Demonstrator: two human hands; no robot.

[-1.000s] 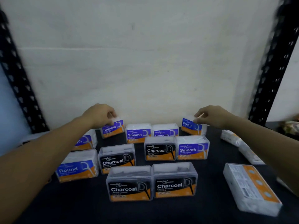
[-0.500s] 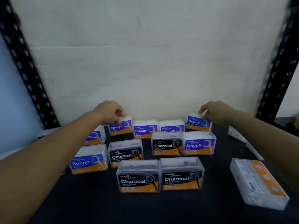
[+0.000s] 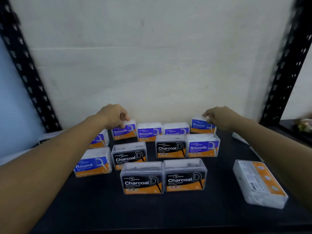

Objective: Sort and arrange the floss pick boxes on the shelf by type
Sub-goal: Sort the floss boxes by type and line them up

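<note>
Here, both hands reach to the back row of boxes on the dark shelf (image 3: 168, 213), taking the central Smooth box (image 3: 149, 132) of that row as landmark; the left hand (image 3: 113, 116) closes its fingertips over the top of the Smooth box at the row's left end (image 3: 124, 130), just left of the landmark, while the right hand (image 3: 221, 117) pinches the top right corner of the Round box (image 3: 200, 126), well right of the landmark and beyond a third, half-hidden Smooth box (image 3: 175, 130). Each gripped box lies directly beneath its fingers, long axis running left to right along the wall, label facing the wearer; the Round box appears tilted slightly and raised at its top edge. As a judgement, the Round box is the misfit in this row, and the right hand is plainly nearer it; its fellow Round box (image 3: 92, 163) stands forward and left of the landmark, so a swap across the row seems called for. The boxes are clear plastic with blue-and-orange labels; the Charcoal boxes (image 3: 142, 179), forward of the landmark, carry black labels.
</note>
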